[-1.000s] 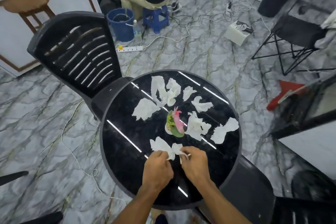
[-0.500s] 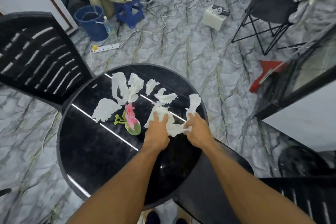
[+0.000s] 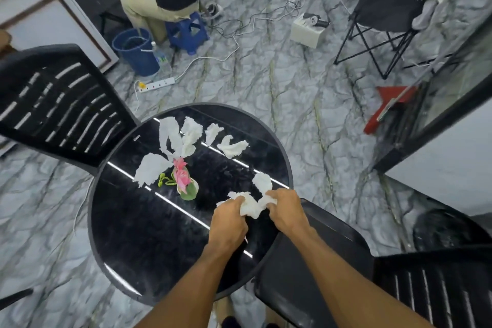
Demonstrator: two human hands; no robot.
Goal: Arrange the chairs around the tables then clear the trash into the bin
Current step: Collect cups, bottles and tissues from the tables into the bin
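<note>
Torn tissue (image 3: pixel 250 206) is bunched between the left hand (image 3: pixel 229 221) and right hand (image 3: pixel 286 209), both gripping it, above the tabletop (image 3: pixel 149 234), presumably for one carry to the bin.

Tissue scraps (image 3: pixel 186 138) lie on the table (image 3: pixel 149 234), chairs (image 3: pixel 53 106) left and right.

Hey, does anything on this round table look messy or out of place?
Torn white tissue scraps litter the far half of the table, around a flower pot. The left hand and right hand grip a bunched wad near the right edge.
</note>
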